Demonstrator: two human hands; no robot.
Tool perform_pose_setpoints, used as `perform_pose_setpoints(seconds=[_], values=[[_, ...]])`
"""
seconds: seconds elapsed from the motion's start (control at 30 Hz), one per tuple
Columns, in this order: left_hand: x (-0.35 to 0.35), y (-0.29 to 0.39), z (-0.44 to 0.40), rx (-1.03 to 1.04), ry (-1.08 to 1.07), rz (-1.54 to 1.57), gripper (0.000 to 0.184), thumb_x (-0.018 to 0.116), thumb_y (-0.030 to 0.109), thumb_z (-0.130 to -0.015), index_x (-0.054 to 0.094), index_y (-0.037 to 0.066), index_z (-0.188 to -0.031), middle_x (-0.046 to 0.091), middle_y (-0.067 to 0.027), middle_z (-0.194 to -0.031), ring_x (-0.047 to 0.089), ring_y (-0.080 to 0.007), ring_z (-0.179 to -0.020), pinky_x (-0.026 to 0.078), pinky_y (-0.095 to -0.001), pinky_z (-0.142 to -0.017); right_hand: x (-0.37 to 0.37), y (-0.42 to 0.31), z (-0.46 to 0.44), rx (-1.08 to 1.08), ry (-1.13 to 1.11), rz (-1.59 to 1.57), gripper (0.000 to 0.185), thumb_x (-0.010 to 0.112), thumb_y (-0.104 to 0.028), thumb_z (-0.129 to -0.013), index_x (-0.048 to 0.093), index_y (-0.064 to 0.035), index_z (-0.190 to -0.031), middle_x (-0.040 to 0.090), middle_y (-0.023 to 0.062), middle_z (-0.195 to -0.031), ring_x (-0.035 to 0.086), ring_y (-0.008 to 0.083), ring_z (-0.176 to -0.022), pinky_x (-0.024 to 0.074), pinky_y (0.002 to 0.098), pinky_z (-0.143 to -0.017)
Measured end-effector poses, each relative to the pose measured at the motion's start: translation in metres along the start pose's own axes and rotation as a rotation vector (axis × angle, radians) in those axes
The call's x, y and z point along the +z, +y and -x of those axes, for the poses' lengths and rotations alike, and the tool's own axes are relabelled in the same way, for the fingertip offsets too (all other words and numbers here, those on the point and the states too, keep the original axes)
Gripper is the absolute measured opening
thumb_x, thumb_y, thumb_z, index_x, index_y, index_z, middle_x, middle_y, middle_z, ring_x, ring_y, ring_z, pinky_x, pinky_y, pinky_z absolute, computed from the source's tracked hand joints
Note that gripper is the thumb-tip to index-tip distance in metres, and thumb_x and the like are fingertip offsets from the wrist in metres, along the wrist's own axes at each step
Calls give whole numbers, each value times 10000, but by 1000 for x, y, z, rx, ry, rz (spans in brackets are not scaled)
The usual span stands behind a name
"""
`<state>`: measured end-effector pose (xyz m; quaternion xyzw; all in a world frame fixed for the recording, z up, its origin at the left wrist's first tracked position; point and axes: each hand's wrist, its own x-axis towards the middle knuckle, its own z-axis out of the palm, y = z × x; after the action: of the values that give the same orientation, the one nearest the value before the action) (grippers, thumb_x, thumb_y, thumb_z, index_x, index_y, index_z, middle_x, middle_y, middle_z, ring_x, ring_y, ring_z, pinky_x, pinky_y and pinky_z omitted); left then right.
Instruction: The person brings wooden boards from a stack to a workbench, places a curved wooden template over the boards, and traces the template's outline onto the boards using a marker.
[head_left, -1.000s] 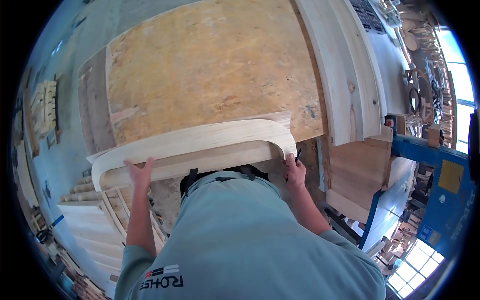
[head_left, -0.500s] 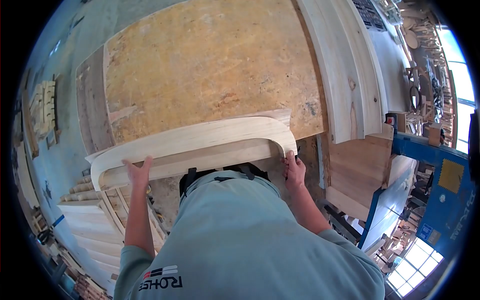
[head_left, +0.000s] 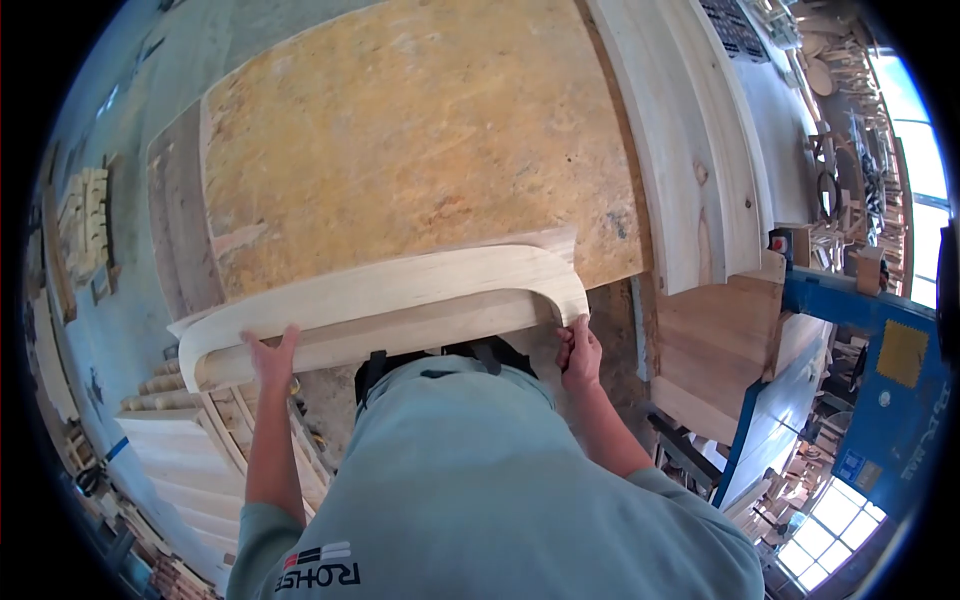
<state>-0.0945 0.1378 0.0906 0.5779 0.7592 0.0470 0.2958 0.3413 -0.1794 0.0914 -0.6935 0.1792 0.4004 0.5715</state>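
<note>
A long, pale curved wooden piece (head_left: 400, 278), bent down at both ends, lies over a straight wooden board (head_left: 420, 322) along the near edge of the workbench. My left hand (head_left: 272, 362) grips the board's near side, thumb and forefinger spread on top and touching the curved piece's inner edge; its other fingers are hidden. At the right end, my right hand (head_left: 582, 355) is closed with bent fingers around the tip of the curved piece. Whether it also holds something small, I cannot tell.
The worn yellow workbench top (head_left: 420, 140) stretches ahead. Long planks (head_left: 690, 150) are stacked along its right side. A blue machine (head_left: 880, 370) stands at the right, and stacked wooden panels (head_left: 180, 450) are at the lower left.
The curved piece and board sit slightly lower in view, along with the bench. My right hand has shifted a little down and its fingers have turned at the tip. My left hand keeps its place on the board.
</note>
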Motion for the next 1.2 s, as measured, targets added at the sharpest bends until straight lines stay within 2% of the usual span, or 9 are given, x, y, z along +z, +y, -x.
perform_pose_setpoints(seconds=[0.13, 0.2, 0.33, 0.4, 0.6, 0.8, 1.03, 1.1, 1.2], values=[[-7, 11, 7, -1, -35, 130, 1246, 810, 466, -754, 21, -143, -1502, 331, -305, -1512, 376, -357, -1399, 304, -372, -1149, -4, -1, 0, 61, -56, 23, 476, 555, -529, -973, 584, -61, -889, 480, -10, -612, 322, 93, -420, 257, 259, -391], [-13, 32, 16, -60, -84, 188, 1224, 823, 371, -772, -16, -141, -1501, 395, -280, -1478, 416, -323, -1369, 335, -351, -1123, -2, -5, 1, 64, -81, -2, 461, 566, -529, -966, 559, -78, -869, 409, -8, -582, 330, 105, -442, 256, 262, -409], [-13, 26, 11, -73, -102, 140, 1193, 817, 325, -794, -26, -139, -1500, 402, -271, -1472, 423, -307, -1361, 353, -348, -1109, -7, -3, -6, 91, -76, -27, 445, 571, -527, -960, 524, -98, -852, 389, 4, -570, 343, 110, -470, 266, 256, -432], [-14, 28, 12, -82, -122, 185, 1176, 810, 314, -806, -25, -137, -1501, 393, -282, -1472, 419, -321, -1363, 354, -367, -1109, -12, -2, -11, 118, -164, -99, 420, 603, -512, -943, 498, -117, -842, 394, 10, -576, 345, 112, -486, 269, 253, -441], [-21, 30, 12, -107, -114, 15, 1175, 795, 387, -811, 4, -136, -1504, 413, -325, -1433, 441, -363, -1337, 365, -395, -1102, -22, -4, -19, 165, -321, -141, 364, 672, -464, -904, 530, -128, -912, 418, -6, -609, 345, 102, -500, 265, 249, -445], [-20, 22, 8, -134, -123, 27, 1175, 793, 419, -804, 30, -133, -1507, 426, -333, -1419, 458, -363, -1322, 371, -398, -1096, -22, -2, -20, 184, -336, -215, 363, 695, -436, -894, 559, -116, -1000, 411, -38, -628, 348, 79, -516, 266, 236, -453], [-21, 11, 2, -115, -126, -36, 1176, 796, 431, -798, 45, -129, -1510, 455, -317, -1394, 478, -351, -1296, 380, -392, -1085, -27, 4, -22, 168, -369, -243, 355, 694, -416, -903, 559, -112, -1026, 404, -42, -629, 355, 76, -517, 271, 232, -456], [-21, 14, 4, -127, -129, -27, 1177, 795, 433, -799, 46, -129, -1511, 466, -310, -1380, 489, -342, -1279, 386, -391, -1077, -28, 4, -22, 194, -365, -298, 232, 673, -282, -932, 518, -121, -995, 408, -28, -644, 342, 88, -507, 276, 246, -457], [-20, 12, 3, -136, -120, -35, 1175, 794, 435, -800, 46, -128, -1511, 468, -309, -1378, 494, -337, -1271, 387, -391, -1075, -28, 3, -22, 189, -371, -301, 237, 677, -274, -930, 522, -114, -1009, 407, -32, -644, 343, 86, -508, 285, 244, -458]])
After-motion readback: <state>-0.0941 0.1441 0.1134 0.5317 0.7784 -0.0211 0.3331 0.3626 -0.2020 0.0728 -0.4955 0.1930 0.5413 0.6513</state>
